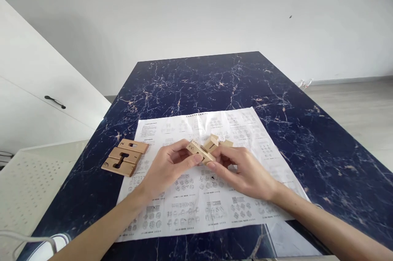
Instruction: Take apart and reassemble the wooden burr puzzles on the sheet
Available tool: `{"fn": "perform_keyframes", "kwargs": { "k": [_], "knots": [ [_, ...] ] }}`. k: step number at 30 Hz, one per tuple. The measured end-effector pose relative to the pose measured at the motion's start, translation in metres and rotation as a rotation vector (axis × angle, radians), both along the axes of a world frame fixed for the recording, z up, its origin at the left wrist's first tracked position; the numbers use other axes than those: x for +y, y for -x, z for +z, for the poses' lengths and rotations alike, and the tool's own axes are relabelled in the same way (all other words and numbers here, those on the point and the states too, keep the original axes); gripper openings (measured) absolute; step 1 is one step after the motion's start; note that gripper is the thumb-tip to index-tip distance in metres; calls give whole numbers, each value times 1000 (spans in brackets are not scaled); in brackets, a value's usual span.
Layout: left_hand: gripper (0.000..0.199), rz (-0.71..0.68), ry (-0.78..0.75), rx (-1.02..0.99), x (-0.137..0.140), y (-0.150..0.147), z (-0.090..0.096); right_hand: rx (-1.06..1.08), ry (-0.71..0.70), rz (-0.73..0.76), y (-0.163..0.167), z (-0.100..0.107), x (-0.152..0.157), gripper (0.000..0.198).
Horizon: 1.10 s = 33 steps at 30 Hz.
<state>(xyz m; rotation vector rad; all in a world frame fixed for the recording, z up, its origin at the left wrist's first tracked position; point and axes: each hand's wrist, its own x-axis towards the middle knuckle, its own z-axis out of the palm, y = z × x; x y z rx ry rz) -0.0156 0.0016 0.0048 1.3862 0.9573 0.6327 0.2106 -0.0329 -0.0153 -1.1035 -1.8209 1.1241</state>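
Over the middle of a printed instruction sheet (184, 189), my left hand (172, 162) and my right hand (242, 169) both grip wooden puzzle pieces (201, 152) that cross each other. Numbers are marked on the pale wood. Left thumb and fingers pinch the left end of a slanting piece; the right thumb presses near its lower end, with the right fingers behind. Part of another piece (227, 143) shows beyond my right fingers. How the pieces interlock is partly hidden by my fingers. To the left, several notched wooden pieces (125, 156) lie side by side, overlapping the sheet's edge.
The dark blue marble-patterned table (196, 82) stretches away to a pale wall. A white cabinet with a black handle (55, 102) stands at the left. A round white object (50, 248) sits at lower left, and a clear flat sheet (291, 240) at lower right.
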Motion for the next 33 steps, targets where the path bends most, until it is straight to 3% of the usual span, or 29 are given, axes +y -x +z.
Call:
{"fn": "perform_keyframes", "kwargs": {
  "k": [6,11,21,28,33],
  "knots": [
    [34,-106,-92,14,-1,-2,0,87,132,-24,0,4,1,36],
    [32,-92,-97,2,-2,-2,0,102,195,-2,-3,6,4,40],
    [30,-94,-93,21,-3,-1,-4,-82,-61,-35,-3,1,4,41],
    [30,-128,-70,-34,-3,1,-5,-24,66,64,-5,1,1,43],
    [32,-100,-95,-3,-4,0,-5,-61,52,0,-2,-1,0,43]
  ]
}}
